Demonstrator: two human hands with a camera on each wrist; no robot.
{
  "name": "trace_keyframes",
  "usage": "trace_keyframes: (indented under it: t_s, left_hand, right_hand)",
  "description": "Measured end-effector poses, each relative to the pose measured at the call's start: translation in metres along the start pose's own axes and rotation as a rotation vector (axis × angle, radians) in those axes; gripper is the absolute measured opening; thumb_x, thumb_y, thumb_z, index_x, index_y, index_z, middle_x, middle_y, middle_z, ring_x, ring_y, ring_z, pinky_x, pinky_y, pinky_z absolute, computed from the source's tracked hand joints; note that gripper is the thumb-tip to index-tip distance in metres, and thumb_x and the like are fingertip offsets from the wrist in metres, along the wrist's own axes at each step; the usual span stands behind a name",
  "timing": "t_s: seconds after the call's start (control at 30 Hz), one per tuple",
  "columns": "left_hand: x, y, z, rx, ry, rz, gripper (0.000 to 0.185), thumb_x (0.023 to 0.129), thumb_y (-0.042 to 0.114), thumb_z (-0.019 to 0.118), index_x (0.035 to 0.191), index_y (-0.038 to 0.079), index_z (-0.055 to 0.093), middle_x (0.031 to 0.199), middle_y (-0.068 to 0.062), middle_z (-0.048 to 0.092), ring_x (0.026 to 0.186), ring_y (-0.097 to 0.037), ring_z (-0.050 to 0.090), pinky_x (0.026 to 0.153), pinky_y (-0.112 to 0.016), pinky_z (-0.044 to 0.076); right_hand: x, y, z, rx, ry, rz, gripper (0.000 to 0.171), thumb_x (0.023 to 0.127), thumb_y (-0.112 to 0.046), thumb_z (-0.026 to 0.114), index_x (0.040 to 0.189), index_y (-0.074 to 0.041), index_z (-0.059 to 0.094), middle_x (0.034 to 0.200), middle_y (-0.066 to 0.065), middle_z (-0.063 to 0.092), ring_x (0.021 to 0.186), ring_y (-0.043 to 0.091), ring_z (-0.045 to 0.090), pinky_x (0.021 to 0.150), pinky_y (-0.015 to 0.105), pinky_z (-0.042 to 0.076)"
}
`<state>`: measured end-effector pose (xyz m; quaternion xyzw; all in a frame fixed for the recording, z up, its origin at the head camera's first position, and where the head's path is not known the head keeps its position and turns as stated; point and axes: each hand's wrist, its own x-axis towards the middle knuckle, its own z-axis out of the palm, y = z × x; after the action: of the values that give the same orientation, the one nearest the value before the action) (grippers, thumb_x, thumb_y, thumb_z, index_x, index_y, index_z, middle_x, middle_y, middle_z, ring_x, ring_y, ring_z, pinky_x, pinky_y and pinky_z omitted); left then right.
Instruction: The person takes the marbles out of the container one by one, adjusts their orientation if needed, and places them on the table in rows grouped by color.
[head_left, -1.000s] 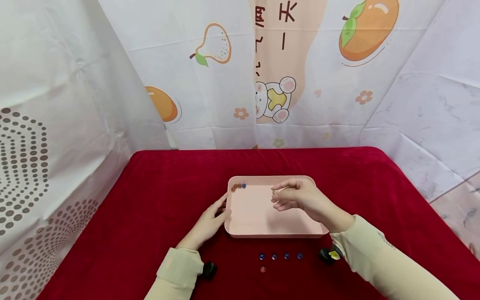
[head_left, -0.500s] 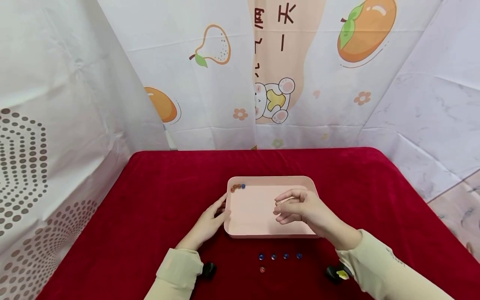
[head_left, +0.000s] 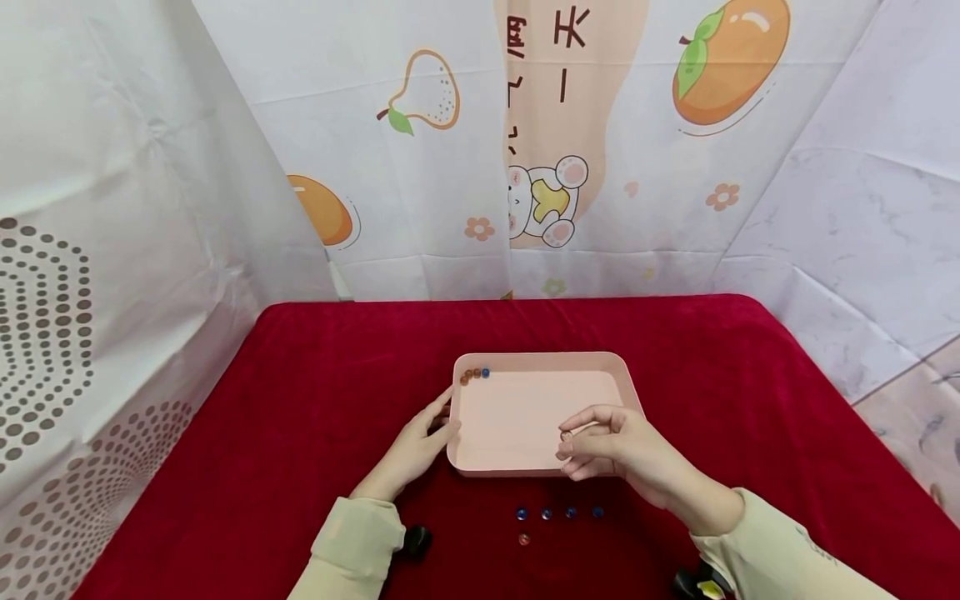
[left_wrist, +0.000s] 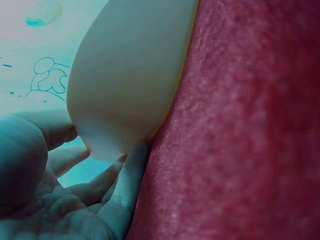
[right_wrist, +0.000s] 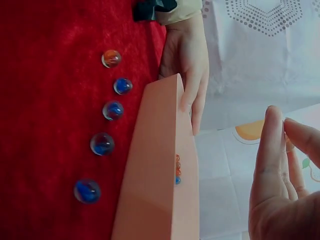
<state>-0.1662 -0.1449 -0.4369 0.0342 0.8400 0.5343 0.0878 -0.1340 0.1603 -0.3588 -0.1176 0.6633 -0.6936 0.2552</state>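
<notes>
A shallow pink tray (head_left: pixel 517 473) lies on the red cloth. My left hand (head_left: pixel 416 442) holds its left end, thumb and fingers at the wall; in the left wrist view the fingertips meet the tray's rim and lower edge. Over the tray's near right part, my right hand (head_left: pixel 626 450) pinches a small glass marble (head_left: pixel 566 436) between thumb and index finger; the fingers largely hide it in the right wrist view. Inside the tray's far left corner sit three orange marbles (head_left: pixel 469 375) and a blue marble (head_left: pixel 486 373).
In front of the tray, several blue marbles (head_left: pixel 546 514) lie in a row on the cloth (head_left: pixel 360 350). An orange marble (head_left: pixel 524 540) lies nearer me, below the row's left end. A printed curtain (head_left: pixel 420 192) hangs behind the table.
My right hand has moved toward me and slightly right, from over the tray's middle to its near right side, still pinching the marble. The left hand has stayed at the tray's left end.
</notes>
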Motion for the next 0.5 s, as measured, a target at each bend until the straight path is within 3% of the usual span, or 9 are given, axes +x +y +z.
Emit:
trace_keyframes:
  t_s: [0.5]
  left_hand:
    - [-0.002, 0.003, 0.0, -0.001, -0.005, 0.005, 0.059, 0.102, 0.021, 0.056, 0.156, 0.021, 0.034, 0.139, -0.01, 0.055, 0.127, -0.027, 0.053, 0.107, -0.048, 0.042]
  right_hand:
    - [-0.01, 0.021, 0.0, 0.049, -0.046, 0.028, 0.014, 0.092, -0.005, 0.064, 0.105, -0.008, 0.064, 0.09, 0.004, 0.075, 0.074, 0.014, 0.073, 0.074, 0.03, 0.06]
